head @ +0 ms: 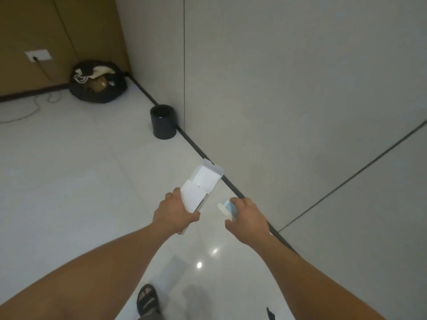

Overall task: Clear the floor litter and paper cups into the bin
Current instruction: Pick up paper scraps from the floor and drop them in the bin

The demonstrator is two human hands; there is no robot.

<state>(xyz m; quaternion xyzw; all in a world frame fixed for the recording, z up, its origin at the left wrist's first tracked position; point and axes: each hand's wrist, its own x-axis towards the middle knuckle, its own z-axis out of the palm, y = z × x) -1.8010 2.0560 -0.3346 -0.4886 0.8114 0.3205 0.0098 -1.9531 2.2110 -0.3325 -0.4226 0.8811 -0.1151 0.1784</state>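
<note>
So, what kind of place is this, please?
Probably a corner of an indoor room, perhaps an office. It has glossy white floor tiles, a plain panelled wall, a socket low on the brown wall and a small black bin.

Left hand (172, 211) outstretched round a white carton (201, 188), right hand (248, 218) outstretched round a blue box (228, 207)

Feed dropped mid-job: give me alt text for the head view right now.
A person's left hand holds an opened white carton and the right hand grips a small light-blue pack, both above a white tiled floor. A small black bin stands ahead beside the grey wall, with a black bag in the far corner.
</note>
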